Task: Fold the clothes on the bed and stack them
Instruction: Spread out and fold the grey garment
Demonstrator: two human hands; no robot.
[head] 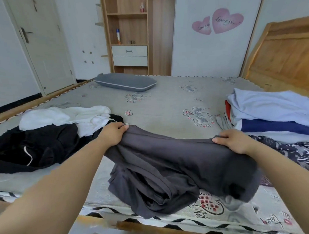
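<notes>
Between both hands (170, 135), limp, creased dark-grey garment (170, 165)

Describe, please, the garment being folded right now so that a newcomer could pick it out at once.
On the patterned bed, look at the near edge in the middle, between the unfolded black and white pile and the folded stack. The dark grey garment lies there, its top edge gripped by the left hand and right hand. It alone is plain charcoal and held.
</notes>
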